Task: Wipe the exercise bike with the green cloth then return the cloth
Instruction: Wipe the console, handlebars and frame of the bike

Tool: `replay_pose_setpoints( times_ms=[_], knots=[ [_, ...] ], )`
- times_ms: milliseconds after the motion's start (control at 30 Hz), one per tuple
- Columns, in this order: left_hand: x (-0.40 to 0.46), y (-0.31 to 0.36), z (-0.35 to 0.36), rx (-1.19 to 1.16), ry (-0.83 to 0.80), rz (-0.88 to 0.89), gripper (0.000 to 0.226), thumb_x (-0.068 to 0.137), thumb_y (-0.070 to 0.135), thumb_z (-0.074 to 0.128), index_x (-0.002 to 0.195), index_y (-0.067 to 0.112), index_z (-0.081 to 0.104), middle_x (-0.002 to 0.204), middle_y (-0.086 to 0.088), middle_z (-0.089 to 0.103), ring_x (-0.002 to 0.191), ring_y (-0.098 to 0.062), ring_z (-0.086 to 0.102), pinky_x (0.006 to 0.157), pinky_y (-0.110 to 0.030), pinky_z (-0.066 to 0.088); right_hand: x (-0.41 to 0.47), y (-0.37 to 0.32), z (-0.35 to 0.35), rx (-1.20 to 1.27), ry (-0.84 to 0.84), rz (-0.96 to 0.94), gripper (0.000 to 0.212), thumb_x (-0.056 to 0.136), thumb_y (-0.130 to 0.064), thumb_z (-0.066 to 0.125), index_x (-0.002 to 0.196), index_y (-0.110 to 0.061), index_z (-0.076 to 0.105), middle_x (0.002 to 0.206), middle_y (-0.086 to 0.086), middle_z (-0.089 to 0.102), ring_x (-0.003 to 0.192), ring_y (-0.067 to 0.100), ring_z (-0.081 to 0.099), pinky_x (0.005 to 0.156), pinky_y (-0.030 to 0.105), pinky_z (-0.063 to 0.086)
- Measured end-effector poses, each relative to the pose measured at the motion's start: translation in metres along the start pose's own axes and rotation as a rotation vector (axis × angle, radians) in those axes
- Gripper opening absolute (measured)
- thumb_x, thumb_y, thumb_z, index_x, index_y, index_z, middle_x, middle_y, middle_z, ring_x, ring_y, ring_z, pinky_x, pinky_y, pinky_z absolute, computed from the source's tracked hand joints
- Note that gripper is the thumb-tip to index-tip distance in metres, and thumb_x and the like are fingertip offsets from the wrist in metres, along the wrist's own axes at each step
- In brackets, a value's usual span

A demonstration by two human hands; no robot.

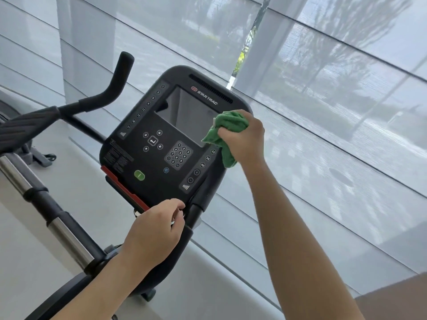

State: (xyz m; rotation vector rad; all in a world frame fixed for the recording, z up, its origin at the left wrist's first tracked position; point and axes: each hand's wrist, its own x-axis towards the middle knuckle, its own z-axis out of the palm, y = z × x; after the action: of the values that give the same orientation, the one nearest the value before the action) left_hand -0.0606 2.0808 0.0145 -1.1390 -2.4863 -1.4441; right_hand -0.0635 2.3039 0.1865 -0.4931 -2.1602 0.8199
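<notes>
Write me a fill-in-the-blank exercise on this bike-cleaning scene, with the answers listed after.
1. The right hand grips a bunched ____ microfibre cloth.
2. The cloth touches the black console's dark ____ at its right edge.
3. The left hand rests by the console's ____ corner, holding nothing.
4. The oval button is ____.

Answers: green; screen; lower; green

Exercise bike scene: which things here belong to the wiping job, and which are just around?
In the job:
crumpled green cloth
black bike console
right hand gripping the cloth
left hand at the console's lower edge

Just around:
black curved handlebar
chrome post
sheer window blind
</notes>
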Motion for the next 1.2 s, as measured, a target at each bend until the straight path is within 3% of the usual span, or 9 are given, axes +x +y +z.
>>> replay_pose_setpoints(
  times_ms=[133,267,433,600,733,833,1000,1067,1200],
  knots=[
    [0.000,0.000,0.001,0.022,-0.006,-0.008,0.019,0.103,0.026,0.057,0.117,0.027,0.070,0.097,0.021,0.072,0.081,-0.003,0.066,0.071,-0.014,0.051,-0.024,0.001,0.039,-0.503,0.287,-0.152,0.030,0.082,-0.022,0.080,0.111,-0.027,0.073,0.124,-0.004,0.060,0.102,0.023,0.060,0.071,0.030,0.052],
    [0.001,0.000,0.001,0.030,-0.026,-0.003,0.018,0.103,0.027,0.056,0.115,0.027,0.070,0.095,0.021,0.072,0.080,-0.003,0.066,0.071,-0.017,0.055,-0.008,-0.001,0.020,-0.668,0.095,-0.242,0.023,0.078,-0.030,0.079,0.100,-0.032,0.073,0.109,-0.008,0.060,0.089,0.020,0.056,0.064,0.029,0.048],
    [0.000,0.001,0.001,0.048,-0.037,-0.001,0.018,0.104,0.026,0.055,0.114,0.026,0.070,0.095,0.019,0.072,0.080,-0.003,0.066,0.071,-0.013,0.052,0.032,-0.015,-0.026,-0.140,-0.422,0.002,0.021,0.061,-0.019,0.075,0.080,-0.026,0.077,0.079,-0.001,0.076,0.072,0.010,0.071,0.066,0.030,0.059],
    [0.000,0.003,-0.001,0.044,-0.038,-0.014,0.017,0.103,0.027,0.055,0.112,0.028,0.070,0.091,0.023,0.069,0.074,0.003,0.061,0.062,-0.003,0.039,0.023,-0.006,-0.026,0.293,-0.319,0.126,0.022,0.069,0.002,0.074,0.087,-0.010,0.079,0.092,0.011,0.080,0.091,0.025,0.080,0.080,0.040,0.065],
    [0.000,0.002,-0.001,0.039,-0.045,-0.019,0.017,0.103,0.028,0.054,0.110,0.029,0.070,0.089,0.022,0.069,0.074,0.001,0.063,0.061,-0.004,0.041,0.000,-0.010,0.017,-0.304,0.089,0.013,0.018,0.072,-0.023,0.075,0.088,-0.031,0.073,0.092,-0.009,0.069,0.080,0.016,0.068,0.067,0.030,0.053],
    [0.000,0.001,0.000,0.037,-0.051,-0.013,0.017,0.103,0.028,0.054,0.110,0.029,0.069,0.089,0.022,0.069,0.076,-0.001,0.065,0.063,-0.007,0.046,-0.006,-0.016,0.036,-0.732,0.151,-0.099,0.021,0.081,-0.027,0.076,0.101,-0.026,0.071,0.104,-0.002,0.058,0.087,0.025,0.055,0.066,0.034,0.048],
    [0.001,0.002,0.000,0.043,-0.053,0.001,0.016,0.103,0.026,0.054,0.110,0.028,0.069,0.090,0.020,0.070,0.076,-0.003,0.065,0.064,-0.008,0.044,-0.009,-0.015,0.031,-0.885,0.094,-0.237,0.022,0.080,-0.028,0.075,0.099,-0.018,0.071,0.105,0.004,0.061,0.094,0.031,0.056,0.079,0.048,0.055],
    [0.000,0.002,-0.001,0.034,-0.050,0.001,0.016,0.103,0.026,0.055,0.111,0.027,0.069,0.092,0.020,0.070,0.077,-0.003,0.065,0.065,-0.007,0.044,-0.022,-0.003,0.029,-0.816,0.096,-0.346,0.021,0.078,-0.022,0.075,0.099,-0.016,0.073,0.115,0.003,0.064,0.112,0.036,0.056,0.094,0.055,0.050],
    [-0.001,-0.001,-0.005,0.000,-0.041,-0.006,0.015,0.102,0.026,0.058,0.110,0.026,0.070,0.091,0.019,0.070,0.077,-0.002,0.064,0.068,-0.009,0.047,-0.050,0.027,0.023,-0.582,-0.005,-0.492,0.020,0.080,-0.015,0.077,0.100,-0.012,0.077,0.138,0.001,0.064,0.158,0.046,0.017,0.123,0.058,0.032]
  ],
)
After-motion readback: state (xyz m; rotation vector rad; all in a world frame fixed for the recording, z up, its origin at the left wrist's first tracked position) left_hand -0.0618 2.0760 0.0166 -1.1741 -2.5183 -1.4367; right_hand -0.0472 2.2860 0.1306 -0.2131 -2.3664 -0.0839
